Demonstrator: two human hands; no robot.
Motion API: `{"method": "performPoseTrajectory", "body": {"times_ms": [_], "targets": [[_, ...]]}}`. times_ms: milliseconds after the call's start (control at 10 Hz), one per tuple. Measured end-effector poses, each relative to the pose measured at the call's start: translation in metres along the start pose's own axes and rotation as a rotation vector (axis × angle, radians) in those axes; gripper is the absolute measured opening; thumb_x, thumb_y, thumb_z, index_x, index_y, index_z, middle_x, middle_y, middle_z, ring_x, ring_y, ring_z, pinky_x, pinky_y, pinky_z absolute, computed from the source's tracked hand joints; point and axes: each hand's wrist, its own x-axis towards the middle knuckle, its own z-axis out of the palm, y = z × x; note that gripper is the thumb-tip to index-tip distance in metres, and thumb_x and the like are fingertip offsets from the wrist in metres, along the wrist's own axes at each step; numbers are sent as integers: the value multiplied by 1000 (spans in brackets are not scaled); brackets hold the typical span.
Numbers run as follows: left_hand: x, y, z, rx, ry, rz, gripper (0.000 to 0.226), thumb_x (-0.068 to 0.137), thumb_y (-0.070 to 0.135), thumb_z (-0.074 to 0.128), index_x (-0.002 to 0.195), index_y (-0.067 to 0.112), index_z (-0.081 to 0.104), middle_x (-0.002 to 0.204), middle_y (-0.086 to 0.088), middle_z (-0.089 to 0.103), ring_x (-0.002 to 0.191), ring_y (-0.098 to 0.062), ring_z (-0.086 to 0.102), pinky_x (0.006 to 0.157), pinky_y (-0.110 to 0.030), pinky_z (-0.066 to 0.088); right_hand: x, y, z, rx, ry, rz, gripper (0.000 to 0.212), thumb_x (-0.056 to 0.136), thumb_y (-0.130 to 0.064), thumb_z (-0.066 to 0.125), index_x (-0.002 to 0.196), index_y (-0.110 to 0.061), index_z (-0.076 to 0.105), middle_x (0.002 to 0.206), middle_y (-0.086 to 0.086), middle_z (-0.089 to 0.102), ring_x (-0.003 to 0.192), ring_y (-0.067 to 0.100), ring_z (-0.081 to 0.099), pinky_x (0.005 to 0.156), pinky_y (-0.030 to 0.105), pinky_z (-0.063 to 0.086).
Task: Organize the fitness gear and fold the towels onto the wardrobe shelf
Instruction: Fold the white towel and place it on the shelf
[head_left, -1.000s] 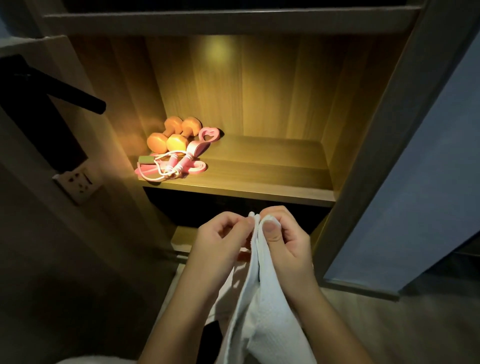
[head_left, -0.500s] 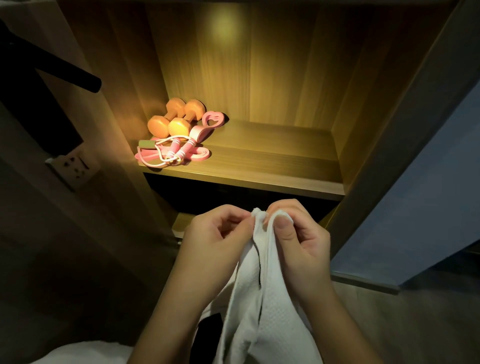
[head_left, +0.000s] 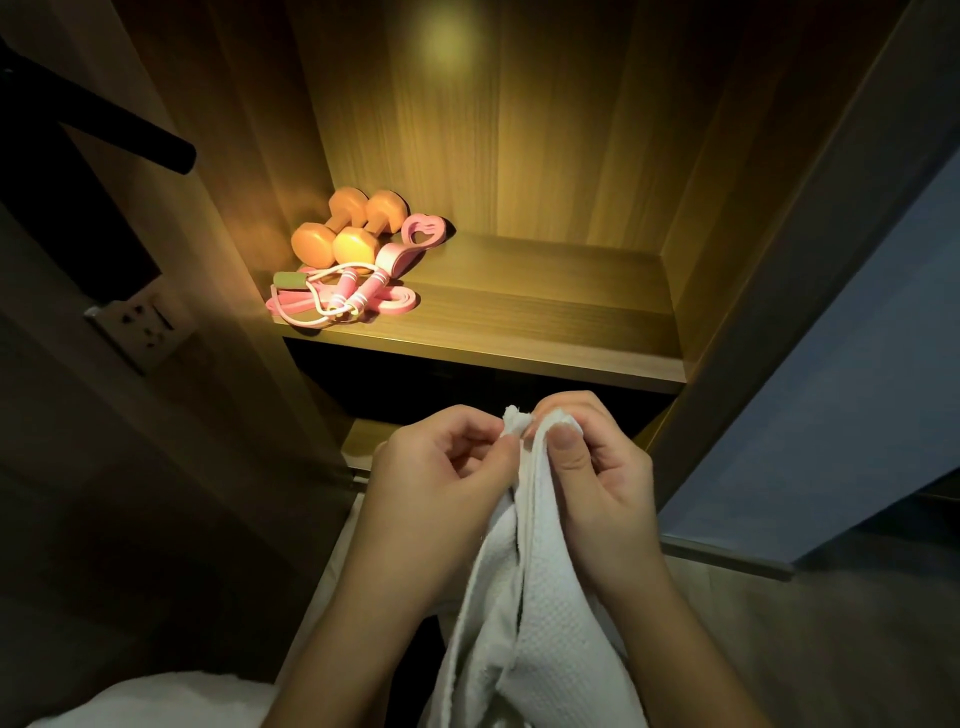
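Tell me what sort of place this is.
Likely a home bedroom, at an open wardrobe: a lit wooden shelf holds orange dumbbells and a skipping rope, a wall socket sits beside it.

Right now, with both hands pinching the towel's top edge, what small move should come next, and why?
The left hand and right hand pinch the white towel close together, so it hangs bunched before the wardrobe shelf. I would probably draw them apart along that edge to spread it.
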Motion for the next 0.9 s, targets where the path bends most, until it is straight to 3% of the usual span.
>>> {"method": "performPoseTrajectory", "body": {"times_ms": [100,300,400,500,700,800,900], "targets": [[1,-2,-1,16,43,30,6,90,24,67,87,26,71,81,8,73,77,-5,66,76,-28,55,-3,4,-6,-9,-137,29,23,100,-23,43,98,-12,64,104,-2,56,100,20,58,86,29,49],[-2,-2,-1,52,19,68,9,91,33,64,90,30,72,84,14,73,82,-6,67,77,-24,54,0,8,-20,-85,-244,-26,21,99,-17,49,111,-22,65,135,-9,54,126,20,52,101,29,46],[2,1,0,70,15,71,10,91,34,64,87,31,73,81,15,72,80,-4,67,76,-24,55,0,8,-21,-70,-230,-106,27,97,-18,50,120,-23,64,129,-3,60,123,24,55,99,32,47],[5,4,1,86,18,75,11,92,31,63,85,32,72,79,16,72,78,-1,66,77,-25,55,2,6,-21,-63,-218,-107,37,96,-10,55,127,-29,62,123,-4,63,118,19,58,95,23,47],[3,6,2,73,27,129,12,90,32,65,81,29,72,77,13,71,75,-4,66,72,-23,55,7,4,-28,68,-281,89,47,95,-10,57,129,-43,60,120,-3,64,111,13,62,86,19,51],[3,8,3,97,27,181,11,90,31,65,81,31,71,76,15,71,77,-7,68,69,-18,53,18,8,-35,12,-395,131,34,93,-19,59,125,-30,64,114,-2,64,106,16,63,85,25,51],[6,11,0,119,4,266,5,85,28,68,90,29,70,79,16,68,78,-4,66,66,-17,55,31,12,-42,-38,-500,134,15,92,-26,61,106,-24,65,99,-6,65,93,14,63,78,24,50]]}}
